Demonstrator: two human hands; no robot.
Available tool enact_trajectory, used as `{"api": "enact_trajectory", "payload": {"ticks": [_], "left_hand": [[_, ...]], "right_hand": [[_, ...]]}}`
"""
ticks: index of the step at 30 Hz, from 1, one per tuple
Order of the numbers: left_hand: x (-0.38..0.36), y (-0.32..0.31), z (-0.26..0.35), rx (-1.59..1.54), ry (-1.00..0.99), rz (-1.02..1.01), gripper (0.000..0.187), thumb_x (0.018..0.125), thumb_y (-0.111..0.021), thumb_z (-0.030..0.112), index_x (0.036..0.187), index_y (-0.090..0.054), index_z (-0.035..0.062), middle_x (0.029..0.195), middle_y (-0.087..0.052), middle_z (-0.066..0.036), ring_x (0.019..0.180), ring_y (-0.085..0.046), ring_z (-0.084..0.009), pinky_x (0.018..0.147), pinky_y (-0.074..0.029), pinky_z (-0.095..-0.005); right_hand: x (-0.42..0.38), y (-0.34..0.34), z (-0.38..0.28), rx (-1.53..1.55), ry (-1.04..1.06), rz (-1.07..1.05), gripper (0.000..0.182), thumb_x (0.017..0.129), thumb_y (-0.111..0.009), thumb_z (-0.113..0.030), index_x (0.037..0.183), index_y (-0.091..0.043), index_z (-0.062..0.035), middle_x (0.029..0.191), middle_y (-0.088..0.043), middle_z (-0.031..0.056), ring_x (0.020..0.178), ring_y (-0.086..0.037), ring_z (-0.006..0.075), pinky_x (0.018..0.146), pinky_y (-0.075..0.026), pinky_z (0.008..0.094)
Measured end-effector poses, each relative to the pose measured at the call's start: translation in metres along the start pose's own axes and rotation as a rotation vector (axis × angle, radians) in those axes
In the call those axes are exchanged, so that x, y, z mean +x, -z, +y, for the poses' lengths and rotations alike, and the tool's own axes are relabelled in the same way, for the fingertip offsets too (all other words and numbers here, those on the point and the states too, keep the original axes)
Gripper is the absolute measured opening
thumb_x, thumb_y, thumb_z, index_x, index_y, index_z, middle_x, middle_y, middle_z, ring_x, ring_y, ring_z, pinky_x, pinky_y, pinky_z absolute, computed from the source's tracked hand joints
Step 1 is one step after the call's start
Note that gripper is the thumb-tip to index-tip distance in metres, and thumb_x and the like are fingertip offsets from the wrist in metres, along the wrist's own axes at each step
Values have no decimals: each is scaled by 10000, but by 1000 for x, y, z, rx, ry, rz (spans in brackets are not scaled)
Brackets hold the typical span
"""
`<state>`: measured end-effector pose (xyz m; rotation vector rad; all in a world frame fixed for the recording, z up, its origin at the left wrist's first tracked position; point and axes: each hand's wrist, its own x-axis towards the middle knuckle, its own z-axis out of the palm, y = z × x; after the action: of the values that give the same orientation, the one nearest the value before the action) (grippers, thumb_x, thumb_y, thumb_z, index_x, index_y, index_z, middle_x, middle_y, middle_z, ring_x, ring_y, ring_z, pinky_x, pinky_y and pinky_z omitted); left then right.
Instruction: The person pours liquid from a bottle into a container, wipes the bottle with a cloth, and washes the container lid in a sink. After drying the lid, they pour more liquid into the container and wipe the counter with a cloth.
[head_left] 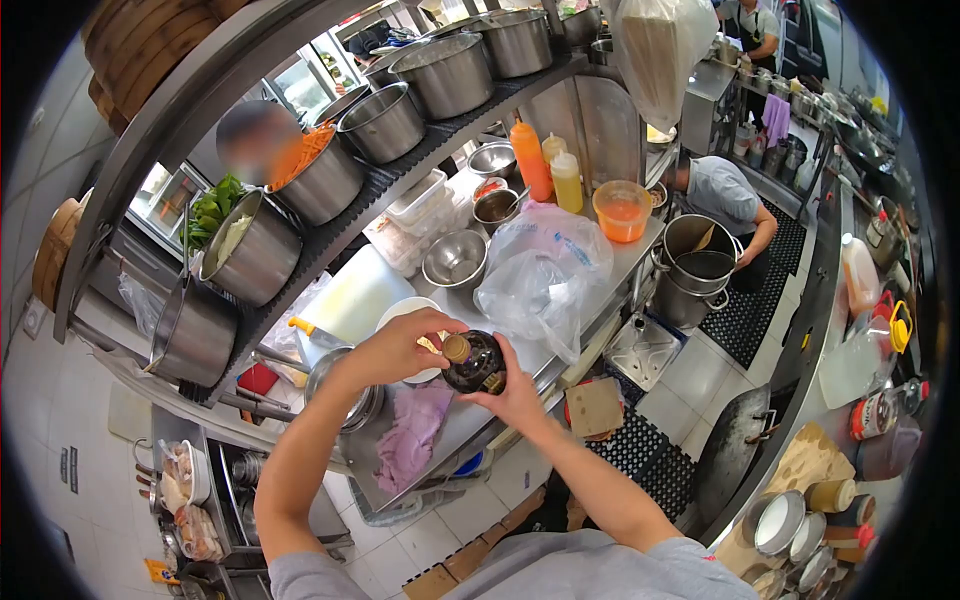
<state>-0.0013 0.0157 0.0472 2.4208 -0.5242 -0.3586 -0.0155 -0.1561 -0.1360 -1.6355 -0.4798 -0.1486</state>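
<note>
A dark glass bottle (pixel 478 368) with a gold-tan cap (pixel 456 348) is tilted toward me over the counter edge. My right hand (pixel 516 392) wraps around its body from the right. From the left, my left hand (pixel 408 342) has its thumb and fingers closed about the cap; a small yellowish bit shows between them, too small to name. Behind the left hand lies a white plate (pixel 405 308), partly covered. A purple cloth (pixel 415 432) lies crumpled on the counter below the bottle. Right behind the bottle, a clear plastic bag (pixel 545 285) spreads over the counter.
Steel pots (pixel 320 180) line the shelf above. Squeeze bottles (pixel 531 162) and an orange-filled tub (pixel 622 210) stand at the counter's far end. A metal bowl (pixel 455 258) sits mid-counter. A co-worker (pixel 728 200) bends beside large stockpots (pixel 697 265) at right. Jugs and jars crowd the right-hand bench.
</note>
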Motion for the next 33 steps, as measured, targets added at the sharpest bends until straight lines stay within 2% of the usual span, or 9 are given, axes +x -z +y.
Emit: {"api": "enact_trajectory", "payload": {"ticks": [4,7,11,14,15,17,18,21,33], "left_hand": [[-1,-14,-4,79,-34,17,445,799,-712,55,1226,-594,98,1149,-584,-75,947,-610,-177,794,-526,-310],[-2,-24,-7,35,-68,184,421,804,-703,121,1213,-606,123,1111,-584,-99,894,-621,-236,806,-516,-327],[-4,-30,-14,84,-91,266,417,814,-691,120,1221,-602,123,1094,-592,-101,890,-619,-244,796,-512,-332],[-3,-27,-11,111,-78,260,398,814,-689,82,1201,-599,91,1089,-591,-94,887,-617,-216,803,-532,-317],[-3,-27,-10,106,-56,239,388,811,-690,44,1187,-595,65,1095,-587,-87,891,-616,-185,809,-555,-300],[-3,-32,-9,50,-48,272,359,811,-696,62,1155,-595,49,1061,-591,-88,869,-617,-191,798,-549,-305],[-2,-34,-9,-5,-49,303,334,811,-701,81,1124,-595,34,1028,-594,-90,847,-618,-197,786,-542,-310],[-5,-46,-10,-124,15,407,308,812,-700,47,1099,-591,20,1012,-593,-68,882,-617,-154,789,-552,-298],[-8,-105,-31,-577,47,827,289,823,-671,-27,1109,-640,-4,1086,-653,-94,977,-641,-162,867,-534,-281]], "right_hand": [[26,31,10,304,-123,-299,1023,634,-871,-216,1466,-281,-133,868,-664,94,808,-638,169,753,-491,292],[41,50,21,216,-228,-468,996,656,-853,-152,1481,-294,-160,848,-597,15,732,-526,102,744,-449,239],[45,43,38,431,-113,-453,930,719,-794,-74,1489,-285,-187,756,-455,-66,692,-420,75,670,-395,213],[49,53,19,598,-251,-487,865,710,-774,9,1455,-362,-140,971,-635,-27,869,-525,47,895,-411,220],[53,55,24,598,-256,-495,865,710,-774,9,1455,-362,-140,971,-635,-27,869,-525,47,895,-411,220],[61,57,49,360,-319,-535,628,764,-729,1,1347,-510,-75,970,-649,-8,850,-557,71,809,-441,203],[65,52,55,538,-382,-437,408,807,-679,3,1210,-616,-16,1060,-677,36,915,-593,84,846,-466,228],[65,43,64,417,-267,-324,314,861,-626,-31,1174,-635,-5,1037,-687,40,916,-604,96,848,-477,246],[60,14,70,390,-226,-155,262,918,-506,-3,1145,-634,24,1062,-685,76,965,-617,131,888,-466,252]]}}
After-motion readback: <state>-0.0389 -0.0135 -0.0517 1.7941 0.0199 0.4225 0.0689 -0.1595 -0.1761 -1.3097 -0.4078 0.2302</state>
